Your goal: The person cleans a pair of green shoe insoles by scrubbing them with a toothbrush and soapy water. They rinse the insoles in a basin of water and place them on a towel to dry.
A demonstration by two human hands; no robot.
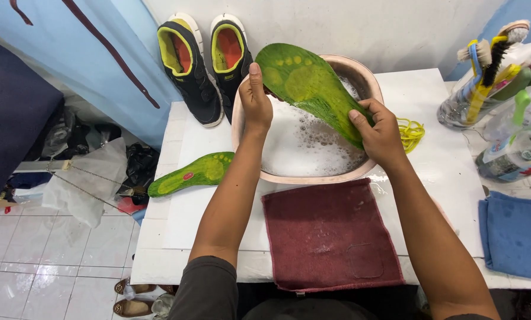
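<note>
Left hand (255,101) and right hand (379,131) both grip a green insole (310,86) over the soapy basin (313,176) at the table's (431,101) back edge, second insole (191,173) on left edge.

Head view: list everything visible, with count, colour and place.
Insole: one, green, held over the basin.
Second insole: one, green, on the table's left edge.
Basin: one, pink, soapy water, table centre.
Shoes: two, black with yellow lining, against the wall.
Laces: yellow, right of the basin.
Red towel: one, table front.
Blue cloth: one, far right.
Brushes: several, mixed colours, in a clear holder, right.
Bottle: one, clear, lying at right.
Table: one, white.
Left hand: grips the insole's left edge.
Right hand: grips its lower end.
</note>
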